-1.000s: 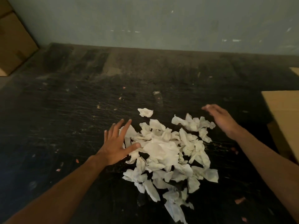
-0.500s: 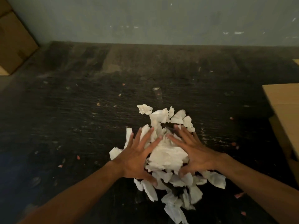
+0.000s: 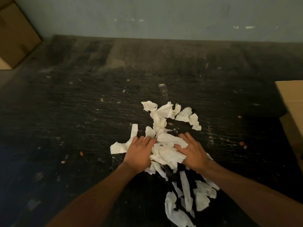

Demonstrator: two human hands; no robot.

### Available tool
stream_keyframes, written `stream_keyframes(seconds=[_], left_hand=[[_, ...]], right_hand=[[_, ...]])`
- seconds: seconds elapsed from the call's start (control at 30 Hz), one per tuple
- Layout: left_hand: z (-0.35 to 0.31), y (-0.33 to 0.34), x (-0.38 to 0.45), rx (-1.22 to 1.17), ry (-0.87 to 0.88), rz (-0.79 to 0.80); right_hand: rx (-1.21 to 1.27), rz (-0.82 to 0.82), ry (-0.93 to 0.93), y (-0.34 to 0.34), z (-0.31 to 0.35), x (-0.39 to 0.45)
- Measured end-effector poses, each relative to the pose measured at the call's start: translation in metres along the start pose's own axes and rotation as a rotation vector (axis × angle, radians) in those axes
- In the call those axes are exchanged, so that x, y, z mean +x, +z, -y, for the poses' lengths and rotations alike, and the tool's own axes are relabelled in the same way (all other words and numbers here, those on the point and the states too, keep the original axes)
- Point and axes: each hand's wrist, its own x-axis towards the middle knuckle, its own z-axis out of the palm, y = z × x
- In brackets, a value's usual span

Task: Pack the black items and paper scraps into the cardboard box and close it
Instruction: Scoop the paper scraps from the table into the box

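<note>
A heap of white paper scraps [image 3: 165, 153] lies on the dark, scratched table [image 3: 82, 120]. My left hand [image 3: 139, 153] and my right hand [image 3: 193, 153] press in from either side and clasp a bunch of scraps between them. Loose scraps [image 3: 185, 115] stay on the table beyond my hands, and more scraps [image 3: 185, 194] trail toward me under my forearms. A cardboard box [image 3: 291, 108] shows at the right edge, only partly in view. Dark shapes lie among the near scraps; what they are I cannot tell.
Another cardboard box [image 3: 14, 33] stands at the far left corner. A grey-green wall [image 3: 155, 15] runs along the back of the table. Small coloured bits [image 3: 81, 153] dot the tabletop.
My hands went from spread apart at the pile's sides to pressed together around a bunch of scraps. The pile has been squeezed in and drawn toward me, leaving scraps behind.
</note>
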Motion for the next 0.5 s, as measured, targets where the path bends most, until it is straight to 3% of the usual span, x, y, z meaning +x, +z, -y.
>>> stream_keyframes(seconds=[0.2,0.5], left_hand=[[0.000,-0.015,0.007,-0.136,-0.152,0.065],[-0.005,-0.072,0.006,-0.365,-0.146,-0.130]], right_hand=[[0.435,0.112,0.171,-0.016,-0.005,0.021],[0.690,0.042,0.405,-0.078,0.021,0.028]])
